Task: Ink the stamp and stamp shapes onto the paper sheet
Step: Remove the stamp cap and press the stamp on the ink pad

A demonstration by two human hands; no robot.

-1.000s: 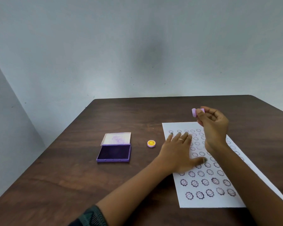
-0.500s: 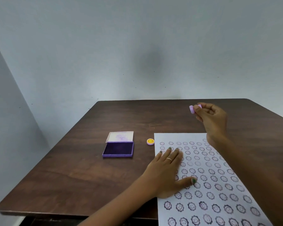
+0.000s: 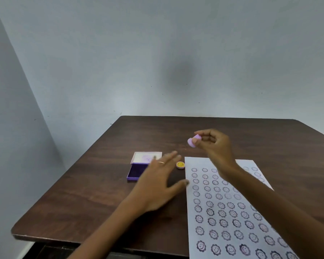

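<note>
My right hand [image 3: 215,146] holds a small lilac stamp [image 3: 193,140] in its fingertips, raised above the table just beyond the paper's far edge. The white paper sheet [image 3: 230,208] lies at the right, covered with rows of purple smiley flower prints. My left hand [image 3: 157,186] hovers flat with fingers spread, left of the paper, partly over the purple ink pad [image 3: 135,171], whose lid [image 3: 144,157] lies open behind it. A yellow smiley cap [image 3: 180,164] sits between the pad and the paper.
The dark wooden table [image 3: 94,199] stands against a plain grey wall. Its near edge runs along the lower left, with a drop beyond it.
My left hand has lifted off the paper and moved left towards the ink pad. My right hand with the stamp has shifted left and slightly lower. The camera view has tilted.
</note>
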